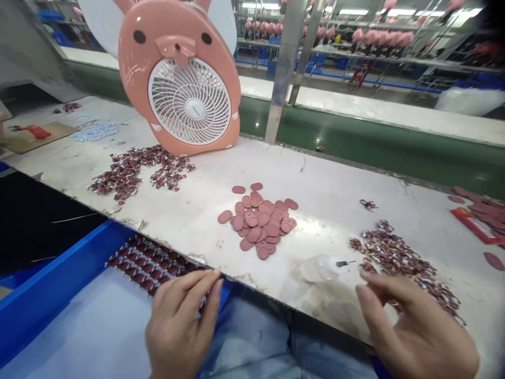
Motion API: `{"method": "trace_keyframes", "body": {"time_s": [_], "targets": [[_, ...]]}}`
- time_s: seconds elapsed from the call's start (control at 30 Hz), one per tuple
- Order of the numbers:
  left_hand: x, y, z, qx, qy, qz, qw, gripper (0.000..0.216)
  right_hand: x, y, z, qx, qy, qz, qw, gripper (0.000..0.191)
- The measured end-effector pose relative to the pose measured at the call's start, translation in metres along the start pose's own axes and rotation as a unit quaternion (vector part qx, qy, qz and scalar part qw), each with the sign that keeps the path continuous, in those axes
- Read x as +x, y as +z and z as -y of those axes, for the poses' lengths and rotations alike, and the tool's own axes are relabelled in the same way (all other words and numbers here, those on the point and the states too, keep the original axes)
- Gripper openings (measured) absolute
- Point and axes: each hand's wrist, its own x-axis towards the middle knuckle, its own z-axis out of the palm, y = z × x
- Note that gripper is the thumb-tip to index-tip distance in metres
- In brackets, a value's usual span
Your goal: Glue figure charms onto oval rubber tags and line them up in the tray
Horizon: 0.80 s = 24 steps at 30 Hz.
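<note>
My left hand [179, 321] lies over the near edge of a blue tray [47, 295], fingers stretched together onto rows of small dark red parts [145, 260] lined up in it. My right hand [414, 326] hovers at the bench's near edge, fingers curled in a pinch beside a heap of small dark red and white parts [398, 260]; what it holds, if anything, is too small to make out. A pile of flat pink oval pieces [260, 221] lies mid-bench. A small clear bottle [321, 267] lies on its side between the hands.
A pink animal-faced fan [181, 79] leans at the back left behind another heap of dark red parts [134, 171]. A metal post [282, 73] rises behind the bench [327, 184]. Red pieces [479, 213] lie far right. A green conveyor [374, 145] runs behind.
</note>
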Motion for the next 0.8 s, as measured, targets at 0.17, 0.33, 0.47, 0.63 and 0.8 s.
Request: {"method": "trace_keyframes", "body": {"time_s": [0.17, 0.33, 0.47, 0.63, 0.8], "targets": [[0.039, 0.038, -0.031, 0.032, 0.141, 0.12, 0.982, 0.041, 0.109, 0.012, -0.045, -0.072, 0.043, 0.034, 0.996, 0.014], [0.021, 0.044, -0.025, -0.044, 0.144, 0.132, 0.98, 0.044, 0.225, 0.08, -0.121, -0.143, 0.11, 0.196, 0.964, 0.026], [0.016, 0.04, -0.017, -0.093, 0.174, 0.138, 0.971, 0.036, 0.27, 0.138, -0.155, -0.197, 0.144, 0.248, 0.938, 0.033], [0.012, 0.038, -0.01, -0.107, 0.204, 0.129, 0.964, 0.04, 0.28, 0.157, -0.165, -0.237, 0.176, 0.259, 0.92, 0.028], [0.002, 0.033, -0.027, -0.268, 0.055, 0.062, 0.96, 0.036, 0.263, 0.105, -0.152, -0.226, 0.162, 0.235, 0.931, 0.024]]}}
